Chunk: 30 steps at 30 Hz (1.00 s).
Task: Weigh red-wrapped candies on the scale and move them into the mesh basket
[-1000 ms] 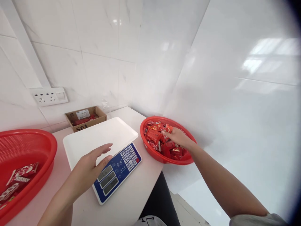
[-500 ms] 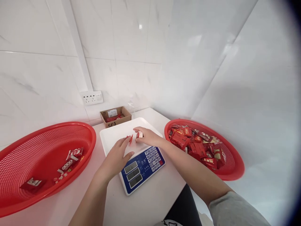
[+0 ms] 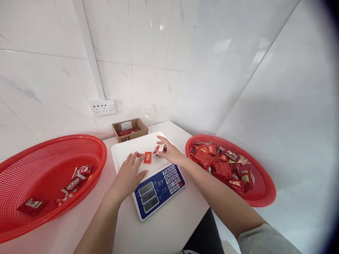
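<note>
On the white pan of a digital scale (image 3: pixel 124 148), small wrapped packets lie between my hands. My left hand (image 3: pixel 129 178) reaches over the pan's left side, fingers spread, with its fingertips by a dark red packet (image 3: pixel 140 154) and a bright red packet (image 3: pixel 147 157) bearing gold characters. Thumb and fingers of my right hand (image 3: pixel 172 154) close around a red-and-white packet (image 3: pixel 160 148) at the pan's right. Part of that packet is hidden by the fingers. The scale's blue panel (image 3: pixel 160 183) with keys and displays faces me.
To the right stands a red basket (image 3: pixel 268 183) heaped with red packets (image 3: pixel 222 169). A larger red mesh basket (image 3: pixel 34 158) at the left holds several packets. Behind the scale is a cardboard box (image 3: pixel 143 131) with red items, near a wall socket (image 3: pixel 103 108).
My right hand has shifted slightly right and away from me with the red-and-white packet. My left hand has drawn slightly left, and the bright red packet now shows face-on between the hands.
</note>
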Tool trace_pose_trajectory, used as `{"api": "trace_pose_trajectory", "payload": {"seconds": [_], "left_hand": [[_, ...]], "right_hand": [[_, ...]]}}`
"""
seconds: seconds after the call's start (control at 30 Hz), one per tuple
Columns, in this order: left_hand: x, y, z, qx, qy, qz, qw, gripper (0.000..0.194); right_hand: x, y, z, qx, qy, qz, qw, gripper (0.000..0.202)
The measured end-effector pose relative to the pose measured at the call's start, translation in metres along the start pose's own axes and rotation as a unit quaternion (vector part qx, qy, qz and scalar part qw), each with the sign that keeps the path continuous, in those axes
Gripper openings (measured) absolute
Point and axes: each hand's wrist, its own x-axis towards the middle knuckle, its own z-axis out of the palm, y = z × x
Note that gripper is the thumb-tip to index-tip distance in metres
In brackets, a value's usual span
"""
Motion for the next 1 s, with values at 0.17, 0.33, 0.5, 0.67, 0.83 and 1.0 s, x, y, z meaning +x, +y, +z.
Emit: {"api": "trace_pose_trajectory", "payload": {"seconds": [0.17,0.33,0.5,0.67,0.83,1.0], "left_hand": [[0.002,0.002,0.003,0.01,-0.008,0.073,0.997,0.054],[0.002,0.007,0.009,0.021,-0.031,0.124,0.992,0.066],[-0.001,0.008,0.009,0.009,-0.033,0.113,0.993,0.064],[-0.003,0.01,0.004,-0.019,-0.042,0.113,0.993,0.062],[-0.003,0.012,0.003,-0.029,-0.043,0.107,0.993,0.065],[-0.002,0.009,0.004,-0.024,-0.032,0.099,0.994,0.063]], "right_hand": [[0.002,0.004,0.003,0.024,0.005,0.011,1.0,0.064],[0.003,0.009,0.002,0.0,-0.007,-0.014,1.0,0.059],[0.0,0.004,-0.003,-0.028,-0.018,-0.03,0.999,0.047],[-0.003,0.004,-0.006,-0.064,-0.028,-0.043,0.997,0.043],[-0.006,0.004,-0.005,-0.1,-0.031,-0.062,0.993,0.044],[-0.009,0.0,-0.004,-0.134,-0.026,-0.058,0.989,0.044]]}}
